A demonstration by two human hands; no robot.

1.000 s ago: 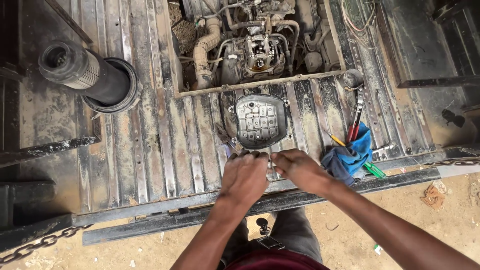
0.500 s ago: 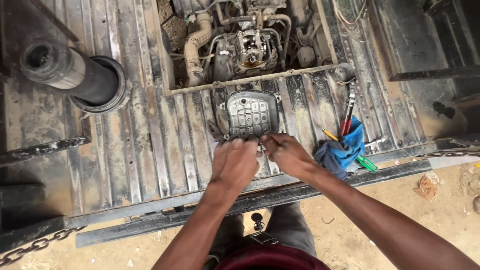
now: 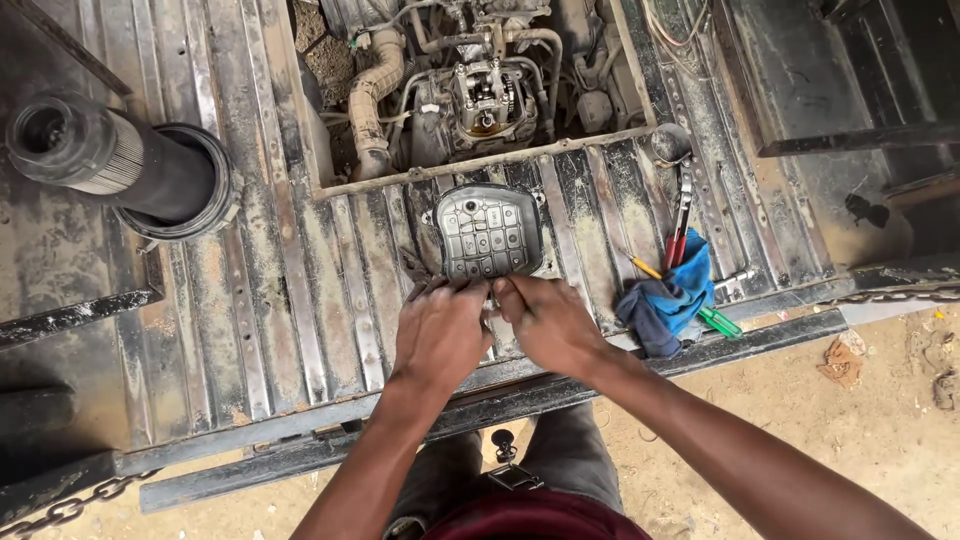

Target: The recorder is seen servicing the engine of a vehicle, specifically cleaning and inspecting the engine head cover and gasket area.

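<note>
Grey cast-metal engine cover (image 3: 489,231), ribbed in a grid and lying inner face up on the ridged truck bed (image 3: 250,330), sits just beyond both hands. Left hand (image 3: 440,335) and right hand (image 3: 545,325) lie palm down side by side, fingertips meeting at the cover's near edge; whether they pinch a small part there cannot be told, since the fingers hide it. Judged from this posture, the work is fine handling at the cover's rim, best done with the cover kept flat on the ridges and both thumbs steadying it so that nothing slips into the grooves. Right of the hands, a blue rag (image 3: 668,300) lies with a yellow-handled screwdriver (image 3: 642,267), a green-handled screwdriver (image 3: 722,322) and red-handled pliers (image 3: 680,228). Beyond the cover, a cut-out in the bed exposes the engine (image 3: 480,90). Far left stands a cylindrical air filter (image 3: 110,160).
</note>
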